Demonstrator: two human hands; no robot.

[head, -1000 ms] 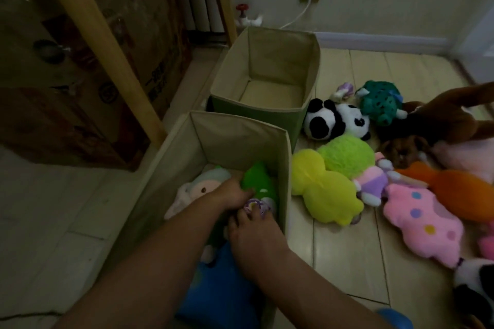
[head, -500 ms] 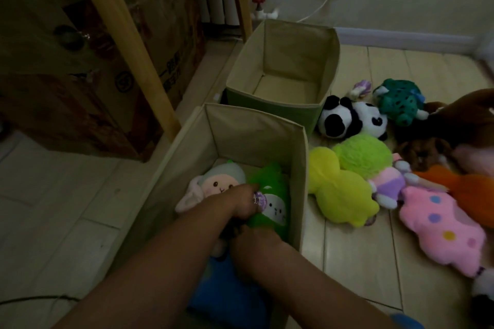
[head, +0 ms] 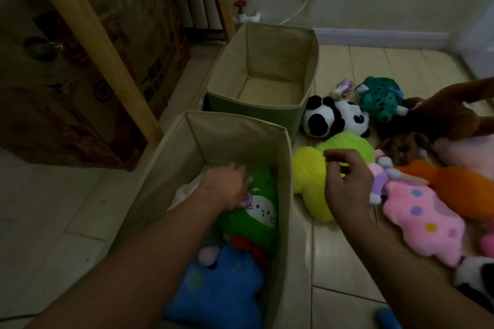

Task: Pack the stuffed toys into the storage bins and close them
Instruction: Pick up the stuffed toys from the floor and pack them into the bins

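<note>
My left hand (head: 227, 187) sits inside the near beige fabric storage bin (head: 283, 157), fingers loosely bent over the green plush toy with a white face (head: 256, 208); whether they grip it, I cannot tell. My right hand (head: 347, 184) hovers, fingers half-curled and empty, over the yellow fuzzy plush toy (head: 307, 181) on the floor just beside that bin. It lies flat, long axis running away from me. A shallow pinch could slip off the fuzz, I'd guess.

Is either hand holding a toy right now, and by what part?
Right hand holds nothing, hovering over the yellow plush. Left hand is down among the toys in the near bin; any hold cannot be told.
</note>
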